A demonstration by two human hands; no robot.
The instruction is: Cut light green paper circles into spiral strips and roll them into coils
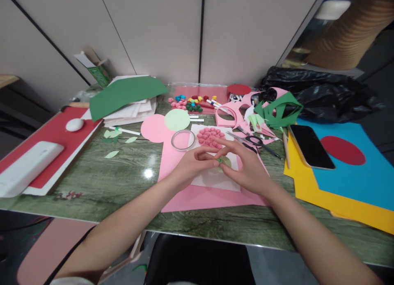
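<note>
My left hand (193, 164) and my right hand (243, 164) meet over a white sheet (215, 179) that lies on a large pink sheet (197, 194). Both hands pinch a small green paper piece (219, 160) between their fingertips, above a pale green round shape (227, 162). Just beyond my fingers, a cluster of small pink paper rolls (210, 136) sits on the white sheet. A clear tape ring (182, 139) lies to the left of it.
Scissors (257, 141) lie right of the rolls, near pink and green offcuts (277, 108). A phone (310, 146) rests on yellow and blue sheets (363, 178). Green card on white papers (126, 98), leaf cutouts (112, 134), a red mat (49, 133), a black bag (323, 94).
</note>
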